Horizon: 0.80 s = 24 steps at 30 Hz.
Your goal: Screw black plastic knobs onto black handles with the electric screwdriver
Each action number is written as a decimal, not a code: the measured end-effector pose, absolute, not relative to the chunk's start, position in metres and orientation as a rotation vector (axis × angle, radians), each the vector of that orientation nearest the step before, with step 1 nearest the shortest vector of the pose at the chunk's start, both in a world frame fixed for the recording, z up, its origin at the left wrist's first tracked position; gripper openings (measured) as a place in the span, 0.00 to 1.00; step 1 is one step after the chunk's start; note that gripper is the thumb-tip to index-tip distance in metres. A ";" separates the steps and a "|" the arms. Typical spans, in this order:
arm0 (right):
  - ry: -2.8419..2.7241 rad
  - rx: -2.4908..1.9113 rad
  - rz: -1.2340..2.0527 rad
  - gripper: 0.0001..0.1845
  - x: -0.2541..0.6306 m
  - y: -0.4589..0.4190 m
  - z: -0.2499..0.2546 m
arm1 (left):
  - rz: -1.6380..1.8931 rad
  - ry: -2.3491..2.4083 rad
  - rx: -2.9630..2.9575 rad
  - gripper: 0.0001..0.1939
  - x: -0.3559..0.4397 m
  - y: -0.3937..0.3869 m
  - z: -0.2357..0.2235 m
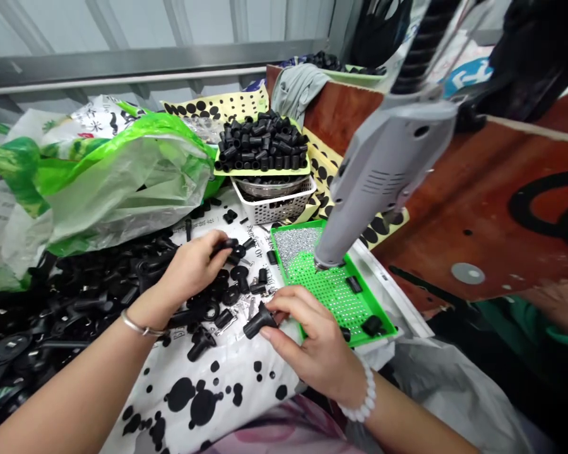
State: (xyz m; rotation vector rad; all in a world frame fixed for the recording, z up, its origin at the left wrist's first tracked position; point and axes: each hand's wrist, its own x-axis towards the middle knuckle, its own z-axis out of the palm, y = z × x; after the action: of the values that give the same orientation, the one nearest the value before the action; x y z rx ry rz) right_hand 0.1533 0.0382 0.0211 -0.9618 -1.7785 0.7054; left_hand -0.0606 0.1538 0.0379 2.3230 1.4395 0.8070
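My left hand (192, 268) is closed around a small black tube-shaped plastic part (224, 246), held just above a scatter of loose black parts (227, 293). My right hand (307, 334) pinches a black flared plastic piece (260, 321) at the near edge of that scatter, beside a green perforated tray (331, 290). A pile of tiny silver screws (296, 243) lies at the far end of the tray. The tip of a grey hanging electric screwdriver (383, 170) rests over the tray.
A yellow-green tray heaped with black tubes (260, 148) sits on a white basket (277, 205). Green and clear plastic bags (104, 176) lie at left above a heap of larger black parts (76, 296). A brown wooden board (478, 214) stands at right.
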 end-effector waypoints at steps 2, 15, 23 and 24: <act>-1.726 -0.927 0.702 0.10 0.156 0.040 0.026 | 0.952 1.463 2.142 0.12 -0.054 0.146 0.049; -1.634 -0.901 0.650 0.11 0.170 0.044 0.023 | 0.891 1.070 0.941 0.21 -0.008 0.083 0.043; -1.598 -0.955 0.483 0.12 0.181 0.044 0.022 | 0.770 1.201 1.134 0.16 -0.006 0.068 0.035; -1.599 -0.959 0.470 0.12 0.181 0.044 0.021 | 0.753 1.208 1.158 0.16 -0.005 0.066 0.035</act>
State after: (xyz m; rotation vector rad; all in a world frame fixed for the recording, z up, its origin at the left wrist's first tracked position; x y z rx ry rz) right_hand 0.1813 0.0441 0.0214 -0.9594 -1.5987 0.4695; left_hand -0.0050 0.0662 0.0347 1.1579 1.2084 0.7527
